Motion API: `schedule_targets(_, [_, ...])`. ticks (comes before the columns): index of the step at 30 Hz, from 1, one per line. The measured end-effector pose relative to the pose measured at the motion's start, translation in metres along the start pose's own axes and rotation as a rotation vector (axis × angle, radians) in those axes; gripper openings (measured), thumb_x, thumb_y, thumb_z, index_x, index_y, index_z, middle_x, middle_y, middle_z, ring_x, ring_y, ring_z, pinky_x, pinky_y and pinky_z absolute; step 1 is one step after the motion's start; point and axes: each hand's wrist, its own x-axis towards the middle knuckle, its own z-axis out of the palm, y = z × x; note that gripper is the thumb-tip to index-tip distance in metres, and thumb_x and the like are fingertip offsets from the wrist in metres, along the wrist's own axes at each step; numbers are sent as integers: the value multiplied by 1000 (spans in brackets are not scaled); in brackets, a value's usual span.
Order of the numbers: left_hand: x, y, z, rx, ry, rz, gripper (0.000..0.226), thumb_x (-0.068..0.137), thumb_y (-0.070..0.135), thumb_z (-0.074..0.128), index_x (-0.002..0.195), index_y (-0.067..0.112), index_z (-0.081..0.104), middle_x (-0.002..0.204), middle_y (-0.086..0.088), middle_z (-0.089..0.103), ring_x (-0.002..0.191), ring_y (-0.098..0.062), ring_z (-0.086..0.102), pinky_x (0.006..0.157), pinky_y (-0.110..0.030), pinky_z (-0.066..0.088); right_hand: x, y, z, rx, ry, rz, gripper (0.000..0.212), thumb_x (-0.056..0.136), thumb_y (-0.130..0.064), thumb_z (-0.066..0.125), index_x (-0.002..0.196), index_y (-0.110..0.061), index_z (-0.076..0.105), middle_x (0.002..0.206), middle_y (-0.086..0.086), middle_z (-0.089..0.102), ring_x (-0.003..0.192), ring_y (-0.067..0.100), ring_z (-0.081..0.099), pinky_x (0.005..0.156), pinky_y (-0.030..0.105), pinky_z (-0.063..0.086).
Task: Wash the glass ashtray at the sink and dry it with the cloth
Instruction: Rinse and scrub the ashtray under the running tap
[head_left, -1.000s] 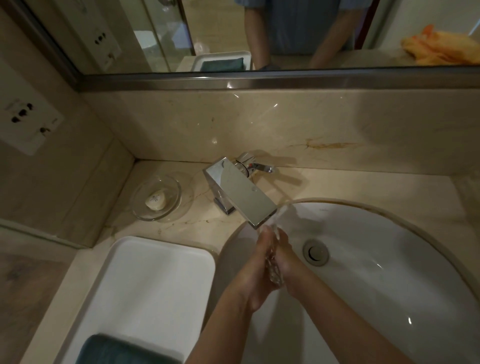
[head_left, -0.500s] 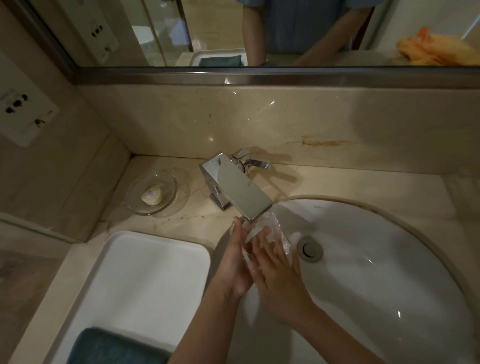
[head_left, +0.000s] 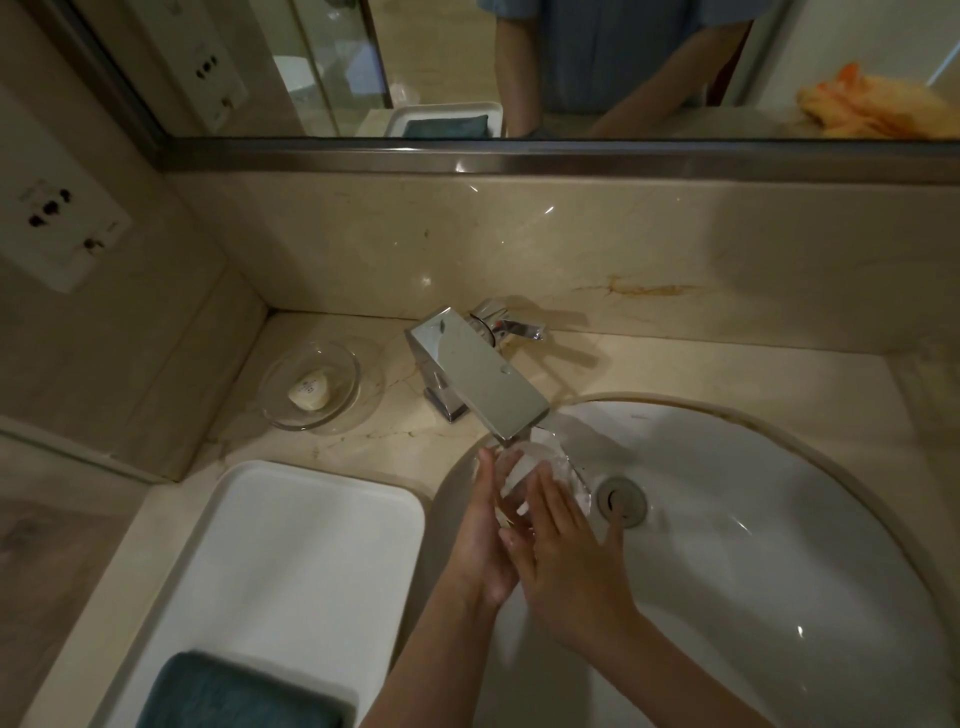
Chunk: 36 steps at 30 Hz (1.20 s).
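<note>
The clear glass ashtray (head_left: 545, 460) is tilted under the chrome faucet (head_left: 480, 376), with water running over it above the white sink (head_left: 779, 545). My left hand (head_left: 485, 525) holds the ashtray from the left side. Flat against its face lies my right hand (head_left: 566, 551), fingers spread over the glass. Much of the ashtray is hidden behind my fingers. A folded teal cloth (head_left: 234, 696) lies in the near end of the white tray (head_left: 311, 519) to the left of the sink.
A glass soap dish (head_left: 311, 384) with a small soap stands on the marble counter left of the faucet. The drain plug (head_left: 622, 501) sits just right of my hands. A wall socket (head_left: 57, 223) is at the far left; the mirror above reflects an orange cloth (head_left: 878, 104).
My hands turned the ashtray from edge-on between my palms to tilted face-up under the spout. My right hand opened flat over the glass. The view shifted slightly downward.
</note>
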Motion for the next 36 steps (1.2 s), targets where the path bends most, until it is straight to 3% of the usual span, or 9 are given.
schedule_targets(5, [3,-6,-2,-8,57,-30,75,76,66,52,133,18,48,135,-13,54,121,-27,55,101,-44,44,-13,0,1,143,-107,-92,101,56,-71,-28,146,-31,-6,157,-15,-7,138,-2,-16,113,50,-10])
schedule_targets(11, [-8,-2,2,20,19,-37,37,85,45,48,102,22,72,111,-4,71,108,-19,64,94,-32,47,3,0,-5,162,-101,-134,97,55,-63,-27,145,-38,-1,155,-19,-12,128,-5,-27,109,51,-17])
schedule_targets(15, [-10,0,3,35,-35,-76,31,92,25,46,114,13,63,115,-8,68,111,-18,62,93,-27,48,16,6,-4,98,-7,-110,104,51,-68,-39,144,-28,-11,154,-18,-12,133,8,-32,106,55,-19])
schedule_targets(20, [-9,4,4,60,-41,-50,40,90,-3,39,119,21,54,111,-6,71,106,-24,65,96,-38,44,16,21,19,-25,188,-3,61,97,-46,1,135,-20,41,143,-10,41,143,16,7,104,52,5])
schedule_targets(22, [-8,5,5,77,-23,-55,48,86,-11,36,118,21,53,108,-6,72,103,-27,66,89,-39,48,15,27,21,13,254,59,70,90,-51,-6,141,-23,33,153,-5,29,141,19,13,108,49,7])
schedule_targets(24, [-8,6,6,110,0,-60,46,88,-10,35,112,23,57,104,-3,73,94,-24,68,80,-38,51,14,32,17,294,228,119,74,78,-60,3,146,-31,7,158,0,3,143,21,10,111,43,14])
schedule_targets(29, [-15,5,10,106,-19,-94,53,81,-19,26,92,16,65,98,-7,74,90,-25,68,77,-41,55,27,50,-2,1377,-116,299,59,88,-28,60,139,-34,31,124,-4,58,108,20,60,83,34,50])
schedule_targets(33, [-22,7,16,222,-51,-19,22,88,0,48,99,13,63,94,-9,73,85,-22,68,74,-34,56,34,50,0,1458,-190,299,24,90,-27,55,109,-13,63,102,10,70,87,22,68,66,30,55])
schedule_targets(36, [-22,7,17,355,10,74,20,85,8,60,98,19,71,104,-13,72,95,-27,67,82,-40,53,41,45,6,1495,-127,350,30,91,-32,52,107,-10,65,101,14,72,86,27,69,67,33,53])
